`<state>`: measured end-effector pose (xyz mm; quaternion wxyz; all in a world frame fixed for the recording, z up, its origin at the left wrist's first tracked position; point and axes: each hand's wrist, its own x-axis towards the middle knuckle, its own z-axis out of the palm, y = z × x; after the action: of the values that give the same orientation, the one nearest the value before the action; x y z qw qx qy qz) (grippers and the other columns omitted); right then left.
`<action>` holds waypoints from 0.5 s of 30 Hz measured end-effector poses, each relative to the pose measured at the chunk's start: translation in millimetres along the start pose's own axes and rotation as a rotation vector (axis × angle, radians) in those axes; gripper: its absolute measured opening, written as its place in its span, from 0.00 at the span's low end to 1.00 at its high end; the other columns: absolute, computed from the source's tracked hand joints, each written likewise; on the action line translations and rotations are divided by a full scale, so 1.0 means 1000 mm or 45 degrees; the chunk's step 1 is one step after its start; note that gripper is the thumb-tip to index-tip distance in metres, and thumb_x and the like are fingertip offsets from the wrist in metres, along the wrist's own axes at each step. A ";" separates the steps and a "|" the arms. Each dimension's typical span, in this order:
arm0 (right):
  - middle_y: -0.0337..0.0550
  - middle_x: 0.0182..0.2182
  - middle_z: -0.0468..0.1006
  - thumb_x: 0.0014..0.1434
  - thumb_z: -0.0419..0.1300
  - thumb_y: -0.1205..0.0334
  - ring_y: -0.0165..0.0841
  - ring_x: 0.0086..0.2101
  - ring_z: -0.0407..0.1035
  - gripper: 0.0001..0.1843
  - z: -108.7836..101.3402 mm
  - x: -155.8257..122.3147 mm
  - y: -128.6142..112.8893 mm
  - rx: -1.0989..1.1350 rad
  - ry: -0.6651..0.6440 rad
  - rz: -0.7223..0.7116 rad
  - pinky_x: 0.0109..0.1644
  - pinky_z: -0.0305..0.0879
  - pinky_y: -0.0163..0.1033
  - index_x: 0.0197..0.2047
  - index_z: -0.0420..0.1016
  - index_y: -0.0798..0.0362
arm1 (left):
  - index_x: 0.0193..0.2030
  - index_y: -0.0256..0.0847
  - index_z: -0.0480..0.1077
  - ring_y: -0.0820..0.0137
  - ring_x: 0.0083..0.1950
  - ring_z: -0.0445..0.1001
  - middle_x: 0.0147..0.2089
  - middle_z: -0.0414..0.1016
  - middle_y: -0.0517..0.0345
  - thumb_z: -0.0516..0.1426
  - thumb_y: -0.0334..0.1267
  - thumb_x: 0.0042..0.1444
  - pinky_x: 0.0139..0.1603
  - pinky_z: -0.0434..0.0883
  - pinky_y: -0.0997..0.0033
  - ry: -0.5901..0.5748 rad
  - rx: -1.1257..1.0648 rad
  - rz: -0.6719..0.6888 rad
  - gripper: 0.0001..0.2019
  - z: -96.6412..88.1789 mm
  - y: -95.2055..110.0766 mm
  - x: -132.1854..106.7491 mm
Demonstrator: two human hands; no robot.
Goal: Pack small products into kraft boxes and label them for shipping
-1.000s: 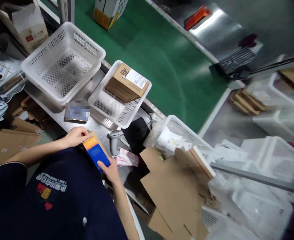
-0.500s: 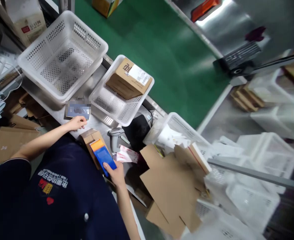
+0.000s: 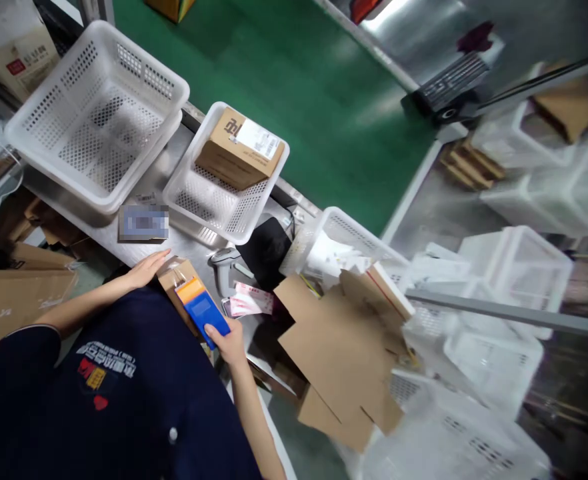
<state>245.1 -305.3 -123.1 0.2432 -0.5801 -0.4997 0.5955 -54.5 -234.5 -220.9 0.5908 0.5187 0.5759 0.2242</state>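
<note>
My right hand (image 3: 231, 341) grips a blue and orange tape dispenser (image 3: 204, 310), its thumb on top of the blue body. The dispenser lies over a small brown carton (image 3: 167, 281) at the table's near edge, and its orange end points toward the carton's far left end. A shiny strip like clear tape shows just ahead of that end. Fingers straight and together, my left hand (image 3: 147, 271) is at the carton's far left end; whether it touches cannot be made out. Just beyond it lies a small box with a blurred-out top (image 3: 144, 224).
A large white basket (image 3: 17, 130) and a smaller one (image 3: 174, 193) holding a labelled carton (image 3: 241, 148) stand along the back. A barcode scanner (image 3: 223, 267) and red-white paper slips (image 3: 252, 300) lie right of the carton. Flattened cardboard (image 3: 339, 353) juts out at right.
My left hand has moved from beside the small blurred-top box to the carton's end, and its curled fingers have straightened. My right hand still holds the dispenser over the carton. The view has shifted slightly.
</note>
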 end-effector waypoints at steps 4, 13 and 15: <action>0.35 0.16 0.61 0.51 0.72 0.25 0.27 0.20 0.50 0.35 0.001 0.002 0.003 0.048 -0.014 0.039 0.23 0.55 0.38 0.22 0.73 0.50 | 0.85 0.37 0.61 0.48 0.89 0.48 0.88 0.54 0.48 0.41 0.70 0.77 0.91 0.45 0.50 -0.312 -0.231 0.258 0.46 -0.001 -0.012 -0.020; 0.39 0.22 0.71 0.47 0.72 0.26 0.30 0.24 0.57 0.33 0.007 0.008 0.005 0.124 -0.029 0.075 0.30 0.59 0.40 0.30 0.80 0.51 | 0.85 0.45 0.61 0.40 0.90 0.45 0.90 0.43 0.39 0.68 0.67 0.63 0.89 0.49 0.36 -0.433 0.073 0.500 0.50 -0.042 0.009 0.005; 0.37 0.22 0.67 0.47 0.72 0.27 0.30 0.25 0.55 0.32 0.005 0.010 -0.003 0.112 -0.056 0.069 0.31 0.57 0.39 0.27 0.75 0.51 | 0.80 0.44 0.69 0.37 0.89 0.45 0.90 0.42 0.36 0.73 0.64 0.59 0.87 0.51 0.33 -0.516 0.260 0.602 0.48 -0.050 0.023 0.018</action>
<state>237.0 -297.2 -125.7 0.2413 -0.5690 -0.4623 0.6358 -88.6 -192.7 -198.5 0.5700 0.7286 0.3298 0.1885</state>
